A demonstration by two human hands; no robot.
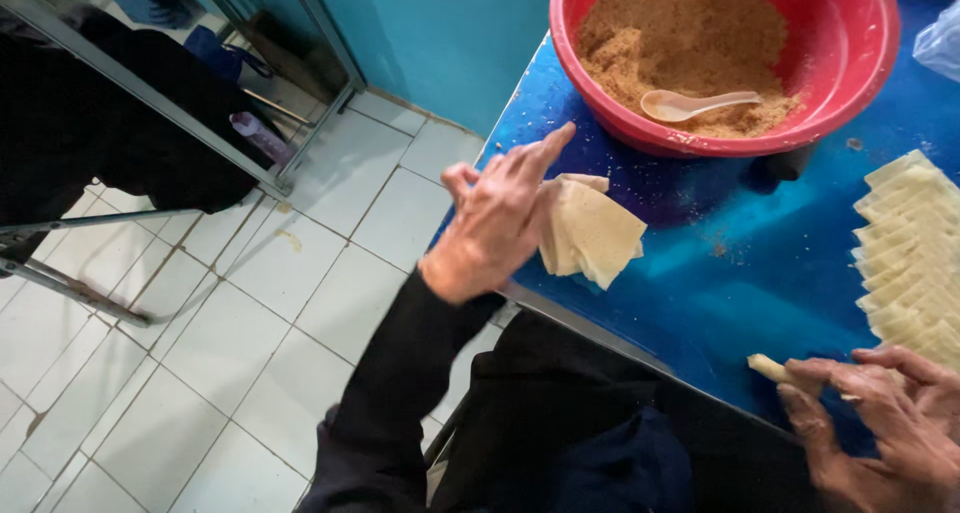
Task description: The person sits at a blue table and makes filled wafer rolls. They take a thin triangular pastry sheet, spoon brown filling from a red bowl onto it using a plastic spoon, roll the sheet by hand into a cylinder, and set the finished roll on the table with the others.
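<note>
1. Currently left hand (497, 223) lifted over desk (700, 273) edge, fingers spread, grasping nothing; fingertips just beside folded wrapper stack (590, 233)
2. Right hand (880, 423) at lower right, pinching a rolled pastry (772, 369) against desk
3. Row of finished rolls (910, 263) on right edge
4. Red bowl (850, 63) of brown filling (680, 33) with white spoon (690, 104) behind wrappers

On the table (720, 273): bowl (850, 63) at the far edge, holding filling (690, 33) with a spoon (695, 104) lying on it; wrapper stack (590, 233) nearer, left; row of rolled pieces (910, 253) along the right.
</note>
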